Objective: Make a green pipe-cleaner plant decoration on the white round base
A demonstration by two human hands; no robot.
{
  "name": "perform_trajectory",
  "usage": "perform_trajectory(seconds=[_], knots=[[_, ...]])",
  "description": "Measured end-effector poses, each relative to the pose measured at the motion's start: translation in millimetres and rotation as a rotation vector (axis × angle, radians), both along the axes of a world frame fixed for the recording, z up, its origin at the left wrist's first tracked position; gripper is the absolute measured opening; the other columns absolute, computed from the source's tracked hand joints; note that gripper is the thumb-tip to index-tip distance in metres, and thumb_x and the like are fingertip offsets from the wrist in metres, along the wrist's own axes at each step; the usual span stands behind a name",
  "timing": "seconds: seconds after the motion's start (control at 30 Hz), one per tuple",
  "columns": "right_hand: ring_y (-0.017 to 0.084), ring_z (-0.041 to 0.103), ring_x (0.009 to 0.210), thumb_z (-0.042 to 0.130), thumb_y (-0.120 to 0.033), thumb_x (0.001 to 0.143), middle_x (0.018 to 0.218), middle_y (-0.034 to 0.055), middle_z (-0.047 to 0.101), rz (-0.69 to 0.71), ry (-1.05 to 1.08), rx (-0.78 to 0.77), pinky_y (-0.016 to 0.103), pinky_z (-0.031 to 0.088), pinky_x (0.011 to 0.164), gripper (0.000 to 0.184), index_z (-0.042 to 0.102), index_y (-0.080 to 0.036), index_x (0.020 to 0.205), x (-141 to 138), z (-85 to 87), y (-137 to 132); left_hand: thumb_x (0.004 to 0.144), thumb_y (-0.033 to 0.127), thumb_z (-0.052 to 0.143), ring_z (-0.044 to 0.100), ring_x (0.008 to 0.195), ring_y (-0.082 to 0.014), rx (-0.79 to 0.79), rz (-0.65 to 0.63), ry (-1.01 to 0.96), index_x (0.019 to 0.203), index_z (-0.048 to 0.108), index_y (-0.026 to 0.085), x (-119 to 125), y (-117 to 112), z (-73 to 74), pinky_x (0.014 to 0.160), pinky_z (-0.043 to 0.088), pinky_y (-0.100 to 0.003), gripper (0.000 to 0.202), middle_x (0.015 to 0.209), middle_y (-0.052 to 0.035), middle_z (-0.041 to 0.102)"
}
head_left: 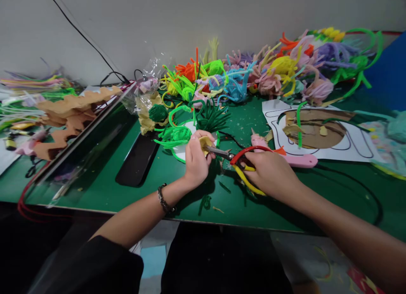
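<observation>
My left hand (197,152) is closed around a small tan-yellow piece (206,142), most of it hidden by the fingers. My right hand (269,169) grips scissors (242,152) with red and yellow handles; their blades reach to the tan-yellow piece. Just beyond my left hand is a tuft of dark green pipe cleaners (212,116); whether it joins the held piece I cannot tell. Bright green bent pipe cleaners (174,134) lie to its left. A pink glue gun (300,160) lies behind my right hand, its nozzle pointing away.
A black phone (137,161) lies on the green table (108,188). Colourful pipe-cleaner figures (234,83) are heaped along the wall. Cut paper with a cardboard oval (312,131) lies at right. Brown cardboard pieces (68,110) and pipe-cleaner bundles (38,83) are at left. Green scraps (205,202) lie near the edge.
</observation>
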State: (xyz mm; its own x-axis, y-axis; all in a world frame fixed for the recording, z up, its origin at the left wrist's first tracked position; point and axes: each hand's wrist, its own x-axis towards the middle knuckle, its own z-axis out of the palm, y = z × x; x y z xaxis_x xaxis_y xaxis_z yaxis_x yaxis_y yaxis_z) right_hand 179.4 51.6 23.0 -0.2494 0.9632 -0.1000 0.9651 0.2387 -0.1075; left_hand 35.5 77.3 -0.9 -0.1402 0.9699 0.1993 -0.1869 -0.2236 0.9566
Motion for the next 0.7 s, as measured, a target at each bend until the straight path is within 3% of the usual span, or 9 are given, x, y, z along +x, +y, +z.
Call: perform_trajectory(seconds=[0.23, 0.43, 0.6, 0.7], knots=[[0.020, 0.057, 0.068, 0.039, -0.026, 0.078, 0.074, 0.0090, 0.065, 0.006, 0.001, -0.012, 0.025, 0.021, 0.049, 0.025, 0.061, -0.014, 0.074, 0, 0.6, 1, 0.083, 0.052, 0.027, 0.029, 0.024, -0.0047, 0.060, -0.032, 0.008, 0.065, 0.047, 0.019, -1, 1, -3.0, 0.023, 0.014, -0.019, 0.043, 0.042, 0.0040, 0.043], [0.020, 0.057, 0.064, 0.043, -0.026, 0.075, 0.074, 0.0077, 0.065, -0.056, -0.132, 0.136, 0.025, 0.015, 0.046, 0.021, 0.061, -0.016, 0.072, 5, 11.4, -1, 0.085, 0.049, 0.026, 0.034, 0.024, -0.0049, 0.126, -0.110, 0.029, 0.069, 0.047, 0.019, -1, 2, 1.8, 0.025, 0.020, -0.020, 0.040, 0.049, 0.0042, 0.045], [0.018, 0.057, 0.058, 0.040, -0.025, 0.076, 0.076, 0.0095, 0.066, -0.014, -0.205, 0.322, 0.026, 0.014, 0.045, 0.024, 0.062, -0.016, 0.079, 14, 12.1, -2, 0.087, 0.042, 0.026, 0.041, 0.031, -0.0058, -0.032, -0.243, 0.118, 0.080, 0.049, 0.018, -5, 6, 2.2, 0.033, 0.027, -0.021, 0.034, 0.061, 0.0024, 0.050], [0.018, 0.056, 0.057, 0.040, -0.027, 0.077, 0.074, 0.0102, 0.066, -0.001, -0.228, 0.364, 0.027, 0.015, 0.045, 0.027, 0.063, -0.015, 0.085, 17, 10.4, -2, 0.086, 0.043, 0.030, 0.040, 0.034, -0.0068, -0.078, -0.287, 0.226, 0.080, 0.053, 0.018, -10, 10, 0.8, 0.035, 0.027, -0.021, 0.034, 0.057, 0.0023, 0.049]])
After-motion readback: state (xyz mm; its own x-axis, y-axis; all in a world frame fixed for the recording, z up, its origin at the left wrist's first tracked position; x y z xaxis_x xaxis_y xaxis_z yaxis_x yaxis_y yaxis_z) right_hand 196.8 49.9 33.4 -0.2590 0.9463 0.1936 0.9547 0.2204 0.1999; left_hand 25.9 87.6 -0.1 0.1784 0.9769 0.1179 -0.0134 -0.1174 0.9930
